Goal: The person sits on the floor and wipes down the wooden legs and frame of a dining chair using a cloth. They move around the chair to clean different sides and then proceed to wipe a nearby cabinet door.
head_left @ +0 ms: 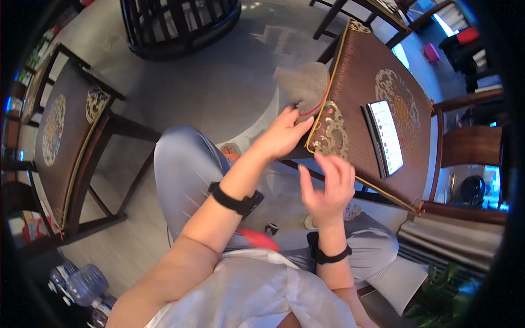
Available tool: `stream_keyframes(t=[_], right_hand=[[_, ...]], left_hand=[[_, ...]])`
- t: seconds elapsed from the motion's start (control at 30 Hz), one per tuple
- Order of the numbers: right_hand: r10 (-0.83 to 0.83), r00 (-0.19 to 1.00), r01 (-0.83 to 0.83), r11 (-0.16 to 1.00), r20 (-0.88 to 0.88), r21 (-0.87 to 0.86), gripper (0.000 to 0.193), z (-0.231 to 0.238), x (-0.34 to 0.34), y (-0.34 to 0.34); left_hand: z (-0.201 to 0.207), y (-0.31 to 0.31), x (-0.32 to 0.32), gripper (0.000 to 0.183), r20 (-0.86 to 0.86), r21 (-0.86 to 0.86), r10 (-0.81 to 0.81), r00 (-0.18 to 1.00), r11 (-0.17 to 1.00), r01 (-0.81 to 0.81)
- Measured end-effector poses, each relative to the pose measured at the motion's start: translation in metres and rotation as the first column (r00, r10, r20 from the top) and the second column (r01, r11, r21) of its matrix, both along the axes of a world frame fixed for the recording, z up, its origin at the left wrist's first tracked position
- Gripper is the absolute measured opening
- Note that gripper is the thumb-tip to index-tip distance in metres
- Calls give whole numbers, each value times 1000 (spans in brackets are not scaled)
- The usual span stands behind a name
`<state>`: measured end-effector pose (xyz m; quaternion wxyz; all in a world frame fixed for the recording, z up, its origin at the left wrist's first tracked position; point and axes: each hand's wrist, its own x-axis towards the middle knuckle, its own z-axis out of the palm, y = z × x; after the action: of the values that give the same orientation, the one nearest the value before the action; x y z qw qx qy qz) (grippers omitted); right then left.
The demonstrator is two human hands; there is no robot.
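My left hand (284, 134) reaches out beside the near left corner of a table with a brown brocade cover. Its fingers are closed on the lower edge of a grey, soft-looking piece (306, 87) with a thin red edge. Motion smears the left side of that piece, so its exact kind does not show. Nearer to me, just off the table's front corner, my right hand (331, 188) is raised with curled fingers. A gap shows between its thumb and fingers, with nothing visible in it. Both wrists wear black bands.
A phone with a lit screen (387, 136) lies on the brown brocade cover (355, 71) to the right. On the left stands another brocade-covered wooden piece (68, 126). A dark slatted chair (180, 27) is ahead, large water bottles (85, 284) lower left, a plant (448, 292) lower right.
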<state>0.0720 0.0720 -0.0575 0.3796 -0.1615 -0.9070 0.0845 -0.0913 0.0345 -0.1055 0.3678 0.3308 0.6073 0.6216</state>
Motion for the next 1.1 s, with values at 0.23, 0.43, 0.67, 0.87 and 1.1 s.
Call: stream_keyframes(t=[0.23, 0.43, 0.67, 0.87, 1.1], right_hand=[[-103, 957, 131, 987, 270, -88, 49, 29, -18, 22], [22, 993, 20, 936, 116, -352, 20, 26, -15, 41], [-44, 984, -43, 880, -172, -473, 14, -3, -9, 52], [-50, 982, -83, 744, -180, -662, 13, -4, -10, 59], [0, 996, -48, 847, -91, -529, 15, 8, -8, 49]], left_hand=[[7, 1, -3, 42, 61, 29, -51, 997, 998, 50], [6, 19, -21, 42, 571, 163, -216, 792, 975, 149], [8, -40, 6, 45, -138, 14, -160, 977, 986, 164], [2, -12, 11, 41, -108, -5, -48, 993, 999, 48], [-15, 31, -15, 44, 68, 72, -88, 994, 994, 83]])
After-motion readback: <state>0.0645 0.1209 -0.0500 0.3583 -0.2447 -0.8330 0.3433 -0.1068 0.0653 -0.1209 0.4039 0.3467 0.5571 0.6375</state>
